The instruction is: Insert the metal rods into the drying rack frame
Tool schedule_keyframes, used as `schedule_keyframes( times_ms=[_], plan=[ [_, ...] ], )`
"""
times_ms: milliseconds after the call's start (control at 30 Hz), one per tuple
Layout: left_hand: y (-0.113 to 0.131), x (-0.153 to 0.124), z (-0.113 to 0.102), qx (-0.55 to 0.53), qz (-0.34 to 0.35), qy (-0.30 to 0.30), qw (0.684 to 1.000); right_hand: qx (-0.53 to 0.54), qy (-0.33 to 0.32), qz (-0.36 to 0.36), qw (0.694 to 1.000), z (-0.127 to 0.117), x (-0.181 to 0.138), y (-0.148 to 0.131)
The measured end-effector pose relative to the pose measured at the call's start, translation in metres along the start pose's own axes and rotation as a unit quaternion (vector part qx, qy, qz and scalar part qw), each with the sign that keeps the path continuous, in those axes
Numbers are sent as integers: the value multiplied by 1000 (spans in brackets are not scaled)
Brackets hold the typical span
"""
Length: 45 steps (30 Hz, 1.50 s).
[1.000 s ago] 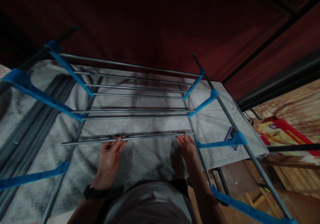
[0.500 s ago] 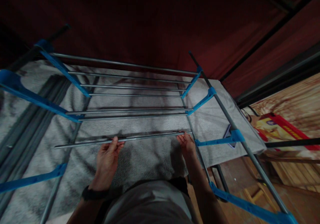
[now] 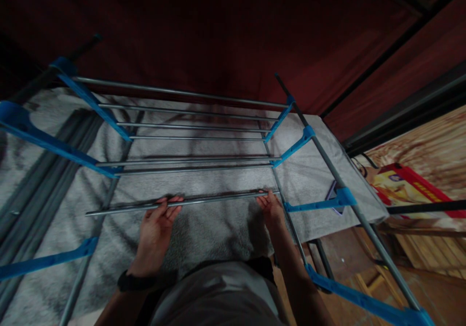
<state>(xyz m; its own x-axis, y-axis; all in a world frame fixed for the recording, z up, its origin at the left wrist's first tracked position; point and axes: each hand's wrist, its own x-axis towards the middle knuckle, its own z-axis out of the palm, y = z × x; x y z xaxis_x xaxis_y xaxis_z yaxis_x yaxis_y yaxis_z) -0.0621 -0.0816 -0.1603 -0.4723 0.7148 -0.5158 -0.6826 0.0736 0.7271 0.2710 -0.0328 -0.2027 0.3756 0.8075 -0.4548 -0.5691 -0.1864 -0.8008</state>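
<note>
Grey blanket (image 3: pixel 204 182), rod (image 3: pixel 218 199) extending past left grip (image 3: pixel 158 221), right grip (image 3: pixel 272 212) near end

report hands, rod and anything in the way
Right hand pinching metal rod near its right end. Left hand touching it farther left. Frame tube close by right end, contact unclear.

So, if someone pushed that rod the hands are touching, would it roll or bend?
The rod looks round, so it would probably roll if pushed. It runs straight from the left hand to the right hand, so it's likely stiff. Being thin, it may feel light.
</note>
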Motion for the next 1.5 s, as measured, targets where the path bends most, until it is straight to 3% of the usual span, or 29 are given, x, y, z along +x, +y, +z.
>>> schedule_keyframes(
  times_ms=[133,400,700,900,1500],
  plan=[
    [-4,1,-3,-13,26,-10,1000,-1,-19,3,1000,0,-1,-1],
    [-3,-2,6,22,7,47,999,6,-26,1,1000,-2,2,2],
    [-4,0,1,69,9,27,997,20,-25,-5,999,-5,3,4],
    [-4,3,-2,83,-3,18,996,3,14,1,1000,-2,-2,-1],
    [-4,5,-3,5,9,44,999,1,6,-8,1000,-1,-4,0]
  ],
)
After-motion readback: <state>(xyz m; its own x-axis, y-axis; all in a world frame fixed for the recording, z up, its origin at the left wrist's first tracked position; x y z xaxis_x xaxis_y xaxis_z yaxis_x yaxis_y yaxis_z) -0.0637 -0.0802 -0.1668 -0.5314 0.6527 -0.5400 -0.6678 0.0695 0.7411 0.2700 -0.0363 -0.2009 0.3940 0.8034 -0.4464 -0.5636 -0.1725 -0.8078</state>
